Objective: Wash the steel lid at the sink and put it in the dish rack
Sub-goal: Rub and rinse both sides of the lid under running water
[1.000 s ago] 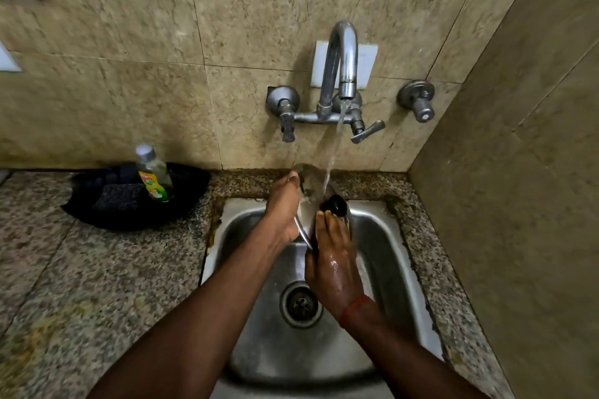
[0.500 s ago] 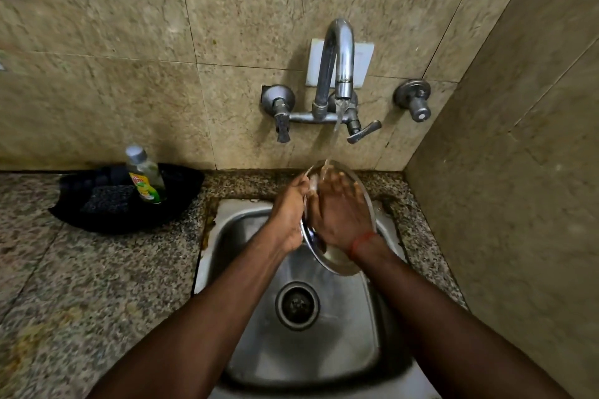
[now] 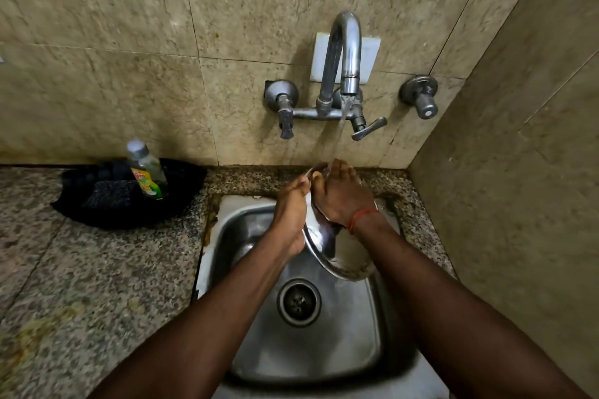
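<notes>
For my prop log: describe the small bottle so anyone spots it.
Left of the steel sink, a black tray sits on the granite counter by the wall. The bottle stands in it beside a dark scrubber. Only it is clear, with grey cap and yellow-green label.

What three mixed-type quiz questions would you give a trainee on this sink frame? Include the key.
1. True or false: water is running from the curved chrome tap.
2. Which hand grips the rim of the round steel lid? A) left hand B) right hand C) neither
3. Fill in: the clear plastic bottle with the yellow-green label stands to the ____ of the steel sink.

Key: 1 true. 2 A; the right hand lies flat on the lid, fingers straight. 3 left.
</notes>
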